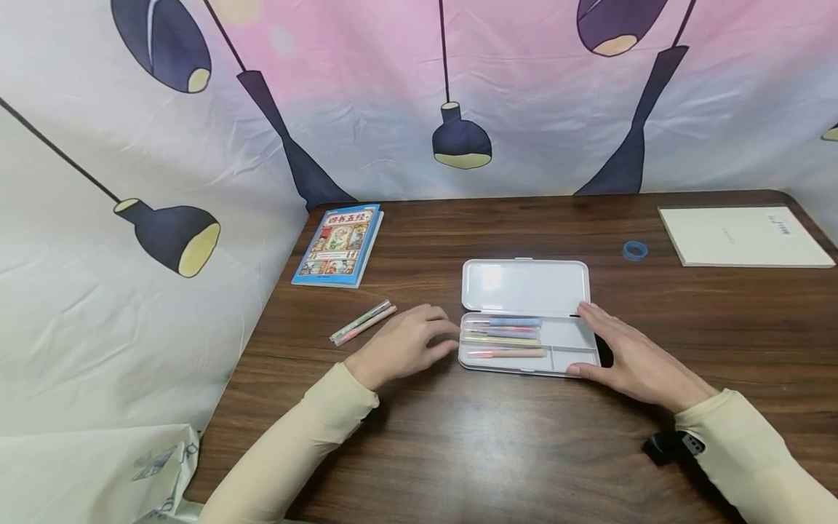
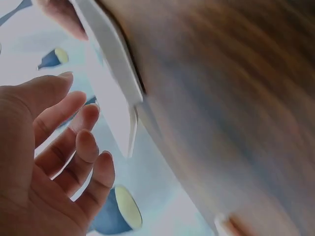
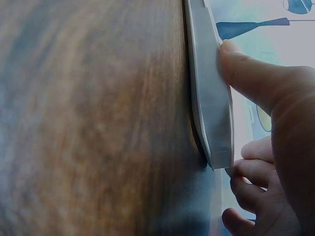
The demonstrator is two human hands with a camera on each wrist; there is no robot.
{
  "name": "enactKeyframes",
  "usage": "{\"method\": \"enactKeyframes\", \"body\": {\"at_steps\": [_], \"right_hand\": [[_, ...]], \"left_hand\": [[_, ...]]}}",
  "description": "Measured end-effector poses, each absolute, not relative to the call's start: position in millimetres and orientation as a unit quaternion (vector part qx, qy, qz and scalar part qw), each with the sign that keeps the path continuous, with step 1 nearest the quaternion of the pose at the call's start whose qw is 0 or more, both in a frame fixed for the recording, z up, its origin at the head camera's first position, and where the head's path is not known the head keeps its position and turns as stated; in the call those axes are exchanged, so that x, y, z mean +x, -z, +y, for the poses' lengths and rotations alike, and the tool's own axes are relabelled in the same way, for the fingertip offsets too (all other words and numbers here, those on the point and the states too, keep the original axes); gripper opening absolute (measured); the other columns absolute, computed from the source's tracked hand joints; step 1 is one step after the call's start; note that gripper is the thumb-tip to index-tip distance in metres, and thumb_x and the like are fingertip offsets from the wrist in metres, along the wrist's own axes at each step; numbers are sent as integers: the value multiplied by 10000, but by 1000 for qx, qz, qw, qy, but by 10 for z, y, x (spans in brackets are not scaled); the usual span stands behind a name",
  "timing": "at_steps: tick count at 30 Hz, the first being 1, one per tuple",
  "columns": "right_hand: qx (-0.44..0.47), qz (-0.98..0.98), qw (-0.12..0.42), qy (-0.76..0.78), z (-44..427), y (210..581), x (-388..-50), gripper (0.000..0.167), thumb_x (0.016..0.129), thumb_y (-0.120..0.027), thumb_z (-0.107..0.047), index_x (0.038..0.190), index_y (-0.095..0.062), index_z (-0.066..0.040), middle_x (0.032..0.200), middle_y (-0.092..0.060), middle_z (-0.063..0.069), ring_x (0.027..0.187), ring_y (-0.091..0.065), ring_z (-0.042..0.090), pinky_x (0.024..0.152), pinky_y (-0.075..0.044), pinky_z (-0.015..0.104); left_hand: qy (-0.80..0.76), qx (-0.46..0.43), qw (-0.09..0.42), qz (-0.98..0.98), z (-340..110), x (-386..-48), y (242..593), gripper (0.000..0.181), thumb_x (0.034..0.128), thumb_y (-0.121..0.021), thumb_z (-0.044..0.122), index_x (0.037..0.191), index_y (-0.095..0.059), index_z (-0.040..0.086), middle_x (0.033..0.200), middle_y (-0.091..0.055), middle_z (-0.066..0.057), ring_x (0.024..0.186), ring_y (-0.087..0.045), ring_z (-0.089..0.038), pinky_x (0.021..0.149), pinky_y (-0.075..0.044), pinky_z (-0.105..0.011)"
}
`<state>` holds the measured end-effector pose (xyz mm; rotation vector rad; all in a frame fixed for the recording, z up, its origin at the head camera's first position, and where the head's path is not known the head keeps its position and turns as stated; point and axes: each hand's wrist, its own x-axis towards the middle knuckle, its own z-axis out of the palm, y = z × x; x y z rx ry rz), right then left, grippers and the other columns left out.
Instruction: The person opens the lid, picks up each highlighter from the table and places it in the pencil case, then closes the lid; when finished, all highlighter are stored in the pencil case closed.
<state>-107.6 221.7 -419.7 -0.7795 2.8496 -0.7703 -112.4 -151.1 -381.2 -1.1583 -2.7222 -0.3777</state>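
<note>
An opened white pencil case [image 1: 576,335] lies on the table, its lid [image 1: 526,285] folded back. Inside on the left are several pens [image 1: 507,332], and one pinkish pen [image 1: 507,353] lies in the front compartment. My right hand [image 1: 638,360] holds the case by its right end, thumb at the front corner and index finger near the hinge. My left hand [image 1: 409,342] is at the left end of the case, fingers loosely bent around nothing; a gap shows in the left wrist view. Two pens [image 1: 363,322] lie side by side to its left.
A blue-covered book [image 1: 340,245] lies at the back left of the table [image 1: 445,451]. A blue tape ring [image 1: 635,250] and a cream-coloured pad or book [image 1: 740,236] are at the back right. A printed cloth hangs behind the table and on its left.
</note>
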Motion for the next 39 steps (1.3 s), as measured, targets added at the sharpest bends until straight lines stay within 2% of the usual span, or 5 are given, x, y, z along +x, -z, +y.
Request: {"method": "enactKeyframes", "body": {"at_steps": [11,20,27,34,39], "right_hand": [[-257,933,46,248,2211,4214,-1082,1012,864,-679,-610,1569,-259,-18,1614,-260,202,1452,-289,424,1097,-308,589],[-257,933,46,249,2214,4221,-1084,1011,865,-676,-611,1570,-257,-21,1616,-257,199,1452,-287,425,1103,-303,581],[-256,933,46,249,2205,4226,-1067,1014,861,-683,-609,1564,-267,-9,1615,-261,198,1443,-299,438,1087,-315,601],[-253,934,46,250,2208,4206,-1063,1013,859,-689,-604,1566,-266,-15,1616,-261,196,1440,-303,442,1081,-317,606],[-253,934,45,249,2207,4196,-1067,1017,859,-686,-609,1567,-263,-15,1616,-260,195,1442,-302,436,1083,-316,603]], "left_hand": [[138,-276,83,-948,-2135,-1082,3739,228,907,-753,228,1107,-767,120,1083,-703,-26,1026,-647,-191,891,-539,-389],[142,-220,96,-960,-2642,-974,3866,230,879,-781,194,1087,-766,97,1008,-711,-19,878,-614,-174,769,-523,-393],[141,-191,100,-966,-2839,-893,3942,255,868,-792,197,1102,-760,100,985,-705,-21,834,-600,-186,730,-507,-396],[134,-155,82,-975,-2908,-851,3926,344,861,-796,308,1147,-753,121,965,-693,0,854,-562,-164,768,-496,-403],[130,-150,75,-977,-2923,-848,3936,318,846,-809,298,1112,-765,128,949,-689,7,871,-570,-178,774,-499,-416]]}}
